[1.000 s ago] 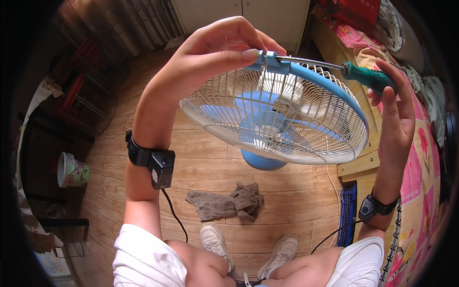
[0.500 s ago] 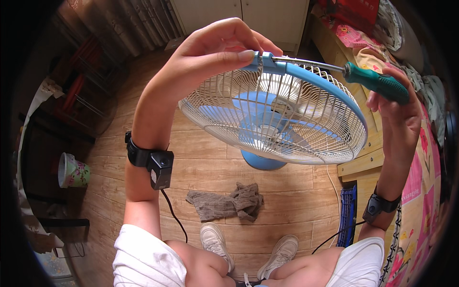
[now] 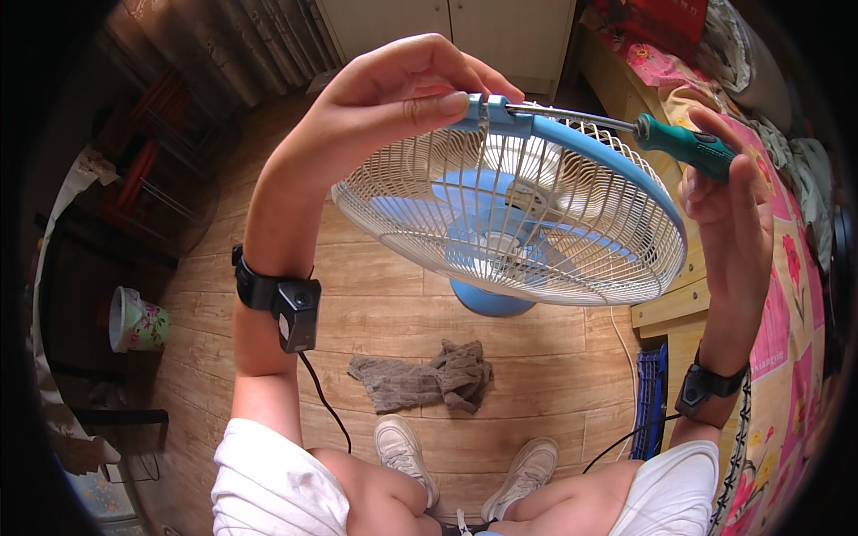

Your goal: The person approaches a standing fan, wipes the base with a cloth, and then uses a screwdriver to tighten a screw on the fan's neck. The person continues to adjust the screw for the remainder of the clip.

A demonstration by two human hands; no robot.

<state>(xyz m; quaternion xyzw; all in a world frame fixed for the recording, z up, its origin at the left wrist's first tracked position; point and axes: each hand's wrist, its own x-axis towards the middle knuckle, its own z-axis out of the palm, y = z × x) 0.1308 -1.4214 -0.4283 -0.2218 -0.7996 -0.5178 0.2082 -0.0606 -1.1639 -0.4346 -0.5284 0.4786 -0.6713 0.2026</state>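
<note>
A blue electric fan (image 3: 608,165) with a white wire cage stands before me, its blue base on the floor. My left hand (image 3: 407,89) grips the top of the fan's blue rim, thumb on the near side beside a clip. From the right, a screwdriver (image 3: 670,143) with a green handle and metal shaft lies nearly level, its tip at the clip (image 3: 505,116) on the rim. The fingers of my right hand (image 3: 728,183) close round the screwdriver's handle end. Its tip is partly hidden in the clip.
A grey-brown cloth (image 3: 424,380) lies on the wooden floor in front of my shoes. To the right are a bed with a pink floral cover (image 3: 791,304) and a blue slatted object (image 3: 651,402). A floral bin (image 3: 138,320) stands at left; a white cabinet (image 3: 509,40) is behind.
My right hand has shifted slightly left and its fingers have changed position on the handle, which shows turned. The left hand and fan have barely moved.
</note>
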